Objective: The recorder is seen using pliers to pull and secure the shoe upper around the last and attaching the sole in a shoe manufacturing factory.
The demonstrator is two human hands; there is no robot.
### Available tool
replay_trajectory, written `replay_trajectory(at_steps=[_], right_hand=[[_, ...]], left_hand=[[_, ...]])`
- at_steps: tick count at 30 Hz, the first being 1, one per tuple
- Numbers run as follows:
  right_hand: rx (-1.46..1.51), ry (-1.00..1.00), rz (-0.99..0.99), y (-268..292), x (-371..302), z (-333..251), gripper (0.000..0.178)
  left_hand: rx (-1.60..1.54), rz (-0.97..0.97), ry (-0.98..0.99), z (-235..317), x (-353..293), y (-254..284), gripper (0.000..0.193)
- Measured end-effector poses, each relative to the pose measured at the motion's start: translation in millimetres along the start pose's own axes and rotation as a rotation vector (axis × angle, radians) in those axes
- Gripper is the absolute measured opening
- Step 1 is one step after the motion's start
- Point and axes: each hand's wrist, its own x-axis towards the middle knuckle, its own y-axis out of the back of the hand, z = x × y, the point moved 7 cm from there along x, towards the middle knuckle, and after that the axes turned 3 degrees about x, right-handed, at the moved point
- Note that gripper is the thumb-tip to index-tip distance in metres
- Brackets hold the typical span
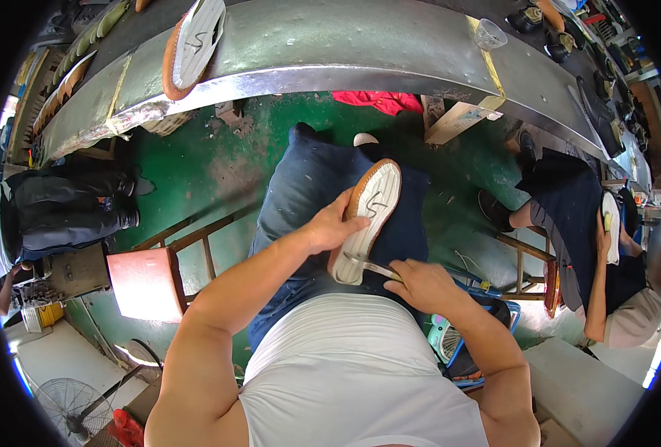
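Across my lap lies a shoe [379, 195], its white sole facing up with a dark handwritten mark and a brown edge around it. My left hand [334, 226] grips it at the middle, the thumb pressed on the sole. In my right hand [427, 287] is a knife [375, 268] with a thin metal blade, which lies over the heel end of the sole. Whether the blade touches the sole, I cannot tell. The fingers of the right hand are wrapped round the handle.
Ahead runs a long metal-topped bench [308, 45] with another white-soled shoe [191, 52] and a clear plastic cup [489, 34]. A wooden stool [148, 283] stands left. At right, a seated co-worker [598, 246] holds a shoe. Behind my right arm is a green fan [444, 337].
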Motion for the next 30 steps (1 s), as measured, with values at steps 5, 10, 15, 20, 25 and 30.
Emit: replay_trajectory(at_steps=[5,10,15,20,25,30], right_hand=[[0.141,-0.025,-0.106,-6,-7,23,0.040],[0.516,-0.236,-0.256,22,-18,16,0.038],[0.051,0.000,0.102,-7,11,28,0.038],[0.660,-0.146,0.159,-20,-3,65,0.038],[0.940,-0.181,0.270,-37,4,89,0.040],[1.046,-0.220,0.109,-44,20,105,0.041]], left_hand=[[0.080,-0.109,-0.069,-46,-31,-29,0.088],[0.208,-0.070,-0.108,-40,-55,-33,0.097],[0.353,0.045,-0.120,-16,-53,-33,0.100],[-0.609,-0.194,-0.070,28,-86,16,0.077],[-0.470,-0.058,-0.378,147,-100,87,0.072],[-0.215,0.264,-0.431,303,-8,177,0.063]])
